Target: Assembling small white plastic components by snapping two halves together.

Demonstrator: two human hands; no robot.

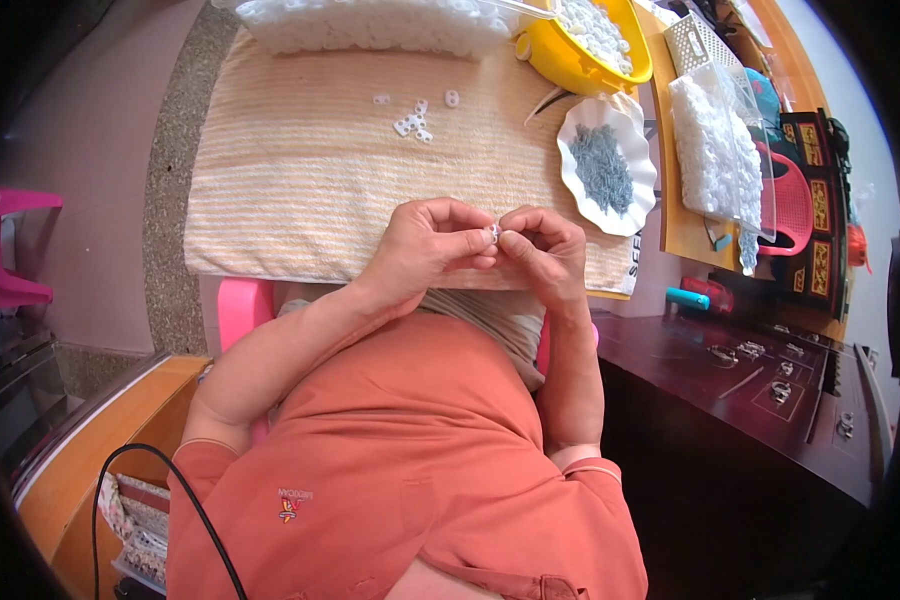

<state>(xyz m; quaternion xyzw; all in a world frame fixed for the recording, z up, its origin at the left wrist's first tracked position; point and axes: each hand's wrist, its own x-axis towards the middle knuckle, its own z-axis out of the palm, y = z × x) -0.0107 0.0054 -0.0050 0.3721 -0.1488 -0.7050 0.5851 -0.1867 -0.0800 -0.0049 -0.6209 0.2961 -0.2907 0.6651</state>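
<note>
My left hand (432, 240) and my right hand (544, 252) meet above the near edge of a striped towel (290, 190). Thumbs and fingertips of both pinch one small white plastic piece (494, 233), mostly hidden by the fingers. Farther out on the towel lies a small group of white plastic pieces (410, 125) with holes. A single piece (452, 98) sits a little to their right. To the right of my hands, a white scalloped dish (642, 190) holds a heap of thin grey pins (602, 168), too fine to tell exactly.
A yellow basin (642, 62) of white pieces stands at the far right, beside a clear container (370, 28) of white pieces along the far edge. Another clear box (715, 150) of white pieces rests on a wooden surface to the right. A pink stool (15, 250) stands at left.
</note>
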